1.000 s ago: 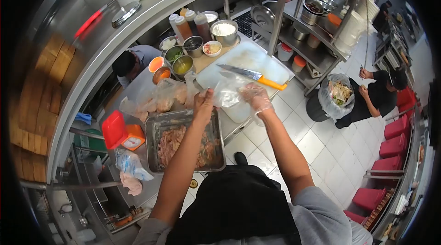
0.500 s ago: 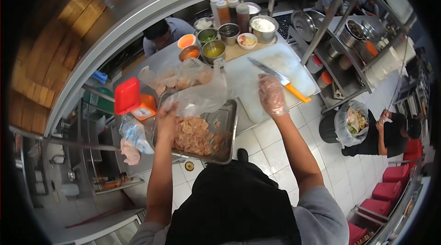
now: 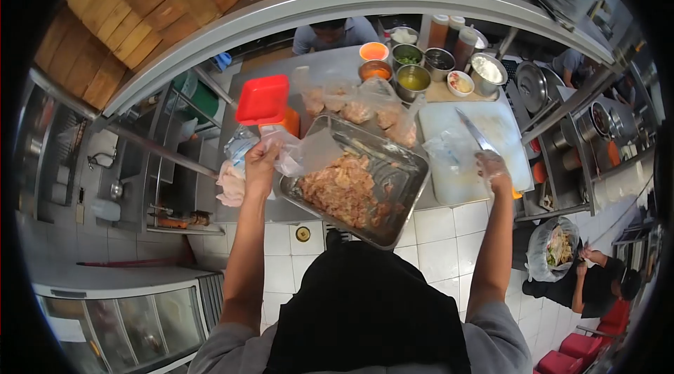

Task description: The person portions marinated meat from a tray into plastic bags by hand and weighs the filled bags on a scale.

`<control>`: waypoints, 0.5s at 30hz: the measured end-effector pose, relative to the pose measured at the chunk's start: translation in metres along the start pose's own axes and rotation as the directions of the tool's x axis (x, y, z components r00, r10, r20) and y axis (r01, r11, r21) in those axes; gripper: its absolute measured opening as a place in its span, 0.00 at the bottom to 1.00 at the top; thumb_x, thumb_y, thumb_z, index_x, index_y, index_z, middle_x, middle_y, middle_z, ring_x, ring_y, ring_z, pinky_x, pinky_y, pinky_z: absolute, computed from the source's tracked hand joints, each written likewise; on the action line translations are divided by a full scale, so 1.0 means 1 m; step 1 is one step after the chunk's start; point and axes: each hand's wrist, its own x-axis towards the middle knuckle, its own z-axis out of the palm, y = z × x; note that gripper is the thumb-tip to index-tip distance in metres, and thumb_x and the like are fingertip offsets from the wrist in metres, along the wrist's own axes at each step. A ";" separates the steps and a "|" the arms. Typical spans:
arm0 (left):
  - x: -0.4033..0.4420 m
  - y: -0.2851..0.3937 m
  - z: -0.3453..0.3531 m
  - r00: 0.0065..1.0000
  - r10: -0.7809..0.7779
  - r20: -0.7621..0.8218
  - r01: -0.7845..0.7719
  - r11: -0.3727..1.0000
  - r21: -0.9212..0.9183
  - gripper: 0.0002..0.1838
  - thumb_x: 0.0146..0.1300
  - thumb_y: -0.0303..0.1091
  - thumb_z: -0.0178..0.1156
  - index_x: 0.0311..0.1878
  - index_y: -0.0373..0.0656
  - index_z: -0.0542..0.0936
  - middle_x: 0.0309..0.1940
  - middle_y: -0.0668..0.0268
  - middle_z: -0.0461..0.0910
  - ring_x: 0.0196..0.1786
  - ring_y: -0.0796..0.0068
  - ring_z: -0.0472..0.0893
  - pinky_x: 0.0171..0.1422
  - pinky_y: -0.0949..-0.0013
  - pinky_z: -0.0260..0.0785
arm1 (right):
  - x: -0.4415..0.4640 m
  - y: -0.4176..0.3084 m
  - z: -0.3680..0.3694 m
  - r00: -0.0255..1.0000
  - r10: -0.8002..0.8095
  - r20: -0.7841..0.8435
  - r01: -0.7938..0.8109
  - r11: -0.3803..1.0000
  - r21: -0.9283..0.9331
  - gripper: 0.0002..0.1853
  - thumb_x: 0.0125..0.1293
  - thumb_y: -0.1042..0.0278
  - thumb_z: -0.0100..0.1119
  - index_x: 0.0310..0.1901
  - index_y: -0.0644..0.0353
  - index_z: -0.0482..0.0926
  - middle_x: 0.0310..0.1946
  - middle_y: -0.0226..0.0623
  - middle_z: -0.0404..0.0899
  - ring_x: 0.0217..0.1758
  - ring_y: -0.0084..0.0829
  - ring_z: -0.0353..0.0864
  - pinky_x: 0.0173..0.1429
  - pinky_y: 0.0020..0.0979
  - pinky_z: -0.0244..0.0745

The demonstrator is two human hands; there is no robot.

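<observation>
My left hand (image 3: 262, 158) is closed on a clear plastic bag (image 3: 312, 152), which hangs over the left part of a metal tray (image 3: 400, 216). Chopped raw meat (image 3: 340, 188) lies in that tray. My right hand (image 3: 493, 167), in a clear glove, is over the knife (image 3: 474, 128) on the white cutting board (image 3: 442, 181). Its fingers look curled, but whether they grip the knife is hidden. Beside it, a crumpled clear plastic piece (image 3: 449, 149) lies on the board. Filled bags of meat (image 3: 358, 109) sit behind the tray.
A red-topped scale (image 3: 262, 100) stands left of the tray. Bowls of ingredients, including one of yellow liquid (image 3: 413, 81), and sauce bottles (image 3: 438, 30) line the back. A metal shelf post (image 3: 572, 97) rises at right. Other people are across the counter and at right.
My view has turned, so the counter appears farther right. My left hand has drawn the plastic bag leftward toward the scale. My right hand has come over the knife; loose plastic now shows on the board.
</observation>
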 end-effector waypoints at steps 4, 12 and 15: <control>0.001 0.015 0.007 0.998 0.029 0.056 -0.040 0.980 0.196 0.09 0.74 0.31 0.60 0.39 0.38 0.85 0.30 0.75 0.83 0.32 0.88 0.74 0.36 0.79 0.65 | -0.011 0.008 -0.011 0.953 0.100 -0.285 -0.111 0.994 -0.023 0.26 0.70 0.52 0.65 0.58 0.68 0.79 0.52 0.51 0.84 0.54 0.47 0.83 0.60 0.42 0.76; 0.002 0.030 0.033 0.977 0.050 0.206 -0.094 0.973 0.209 0.13 0.70 0.29 0.64 0.27 0.36 0.81 0.25 0.75 0.80 0.29 0.87 0.73 0.34 0.77 0.64 | -0.097 -0.082 0.010 0.444 -0.501 -0.742 0.111 0.853 -0.510 0.25 0.65 0.63 0.71 0.60 0.64 0.79 0.57 0.50 0.79 0.63 0.49 0.77 0.69 0.43 0.70; 0.008 0.025 0.037 0.977 0.086 0.193 -0.158 0.903 0.399 0.16 0.70 0.32 0.65 0.25 0.36 0.81 0.24 0.72 0.80 0.27 0.84 0.72 0.32 0.73 0.63 | -0.096 -0.087 0.042 0.437 -0.520 -0.734 0.405 0.842 -0.355 0.20 0.63 0.71 0.71 0.56 0.63 0.80 0.52 0.46 0.81 0.60 0.44 0.78 0.68 0.42 0.69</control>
